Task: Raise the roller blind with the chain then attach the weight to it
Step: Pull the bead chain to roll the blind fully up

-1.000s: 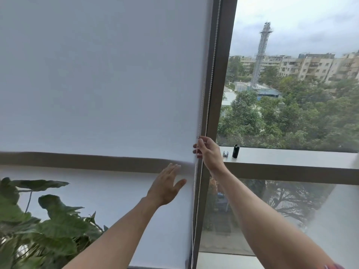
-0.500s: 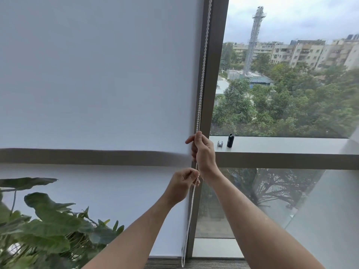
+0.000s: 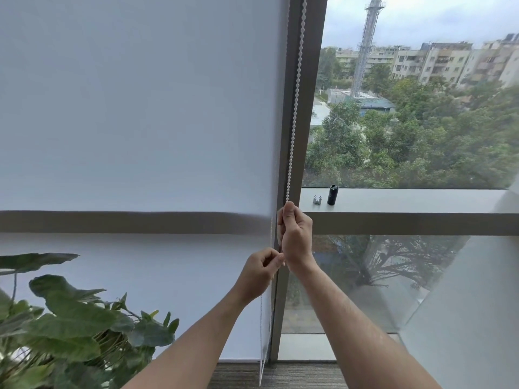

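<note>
A white roller blind (image 3: 134, 108) covers the left window down to near the floor. Its white bead chain (image 3: 295, 102) hangs along the dark window post. My right hand (image 3: 295, 234) is closed around the chain at the level of the horizontal bar. My left hand (image 3: 261, 269) pinches the chain just below and to the left of it, and the chain's loop hangs down from there to the floor. A small black cylinder, the weight (image 3: 332, 195), stands on the window ledge to the right, with a small silver clip (image 3: 317, 199) beside it.
A leafy potted plant (image 3: 70, 327) fills the lower left corner. The window post (image 3: 306, 136) and the horizontal ledge (image 3: 407, 200) frame the uncovered right pane. Grey carpet (image 3: 280, 374) shows at the bottom. A second blind's slanted edge (image 3: 477, 304) is at the right.
My left hand, open and near the blind one second ago, has moved right and closed on the chain below my right hand. The view has tilted downward a little.
</note>
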{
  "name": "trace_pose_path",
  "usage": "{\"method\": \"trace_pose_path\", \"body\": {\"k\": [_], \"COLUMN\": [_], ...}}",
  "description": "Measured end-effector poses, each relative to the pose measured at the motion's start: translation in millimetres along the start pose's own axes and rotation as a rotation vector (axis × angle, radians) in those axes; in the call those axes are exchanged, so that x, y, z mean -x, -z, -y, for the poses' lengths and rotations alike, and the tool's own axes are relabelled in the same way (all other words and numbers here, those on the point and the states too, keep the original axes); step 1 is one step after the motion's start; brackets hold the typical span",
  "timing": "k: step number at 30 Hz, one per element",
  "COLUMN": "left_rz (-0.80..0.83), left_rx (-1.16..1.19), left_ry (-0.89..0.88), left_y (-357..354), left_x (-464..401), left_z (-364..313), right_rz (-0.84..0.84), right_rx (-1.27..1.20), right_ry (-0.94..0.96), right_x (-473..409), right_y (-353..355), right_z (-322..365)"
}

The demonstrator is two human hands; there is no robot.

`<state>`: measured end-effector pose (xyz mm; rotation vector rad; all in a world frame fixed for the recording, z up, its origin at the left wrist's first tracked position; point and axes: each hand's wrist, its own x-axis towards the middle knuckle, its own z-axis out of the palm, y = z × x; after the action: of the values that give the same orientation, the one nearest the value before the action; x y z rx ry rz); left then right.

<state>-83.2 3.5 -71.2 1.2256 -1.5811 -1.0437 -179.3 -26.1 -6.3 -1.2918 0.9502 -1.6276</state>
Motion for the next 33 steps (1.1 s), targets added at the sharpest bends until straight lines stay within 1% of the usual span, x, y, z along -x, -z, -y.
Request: {"method": "trace_pose_path", "body": {"k": [3,6,8,11,15,18,21,24,28,33], "left_rz": [-0.062,-0.131,-0.144,-0.139,-0.119,-0.059,-0.018,-0.026,-0.048,-0.150], "left_rx": [0.055,0.109,0.147,0.174,0.325,0.418,0.543,0.614,0.650,0.660], "left_ry": [0.023,0.036,0.013,-0.076,-0.171,-0.256,-0.290,-0.261,-0.170,-0.112], "left_y": [8,16,21,24,19,13,7,0,-12,-14], "left_x": [-2,-10,-16,-22,-24,-21,-18,-15,-5,-3], "left_z": [0,-7,-18,-42,-73,-90,-99,-93,-69,-55], "right_rz": [-0.019,-0.023,-0.014,0.009,-0.033,-0.034,-0.024,-0.029,0.004,0.148], "right_rx": [0.011,0.003,0.006,-0.041,0.081,0.109,0.125,0.153,0.188,0.160], "right_ry": [0.036,0.014,0.013,0.030,-0.014,-0.061,-0.091,-0.127,-0.208,-0.339], "right_x": [8,17,22,29,47,62,77,91,105,106], "right_y": [1,-3,-6,-4,4,9,11,17,28,38], "right_z": [-6,-12,-15,-24,-39,-50,-60,-70,-89,-94]}}
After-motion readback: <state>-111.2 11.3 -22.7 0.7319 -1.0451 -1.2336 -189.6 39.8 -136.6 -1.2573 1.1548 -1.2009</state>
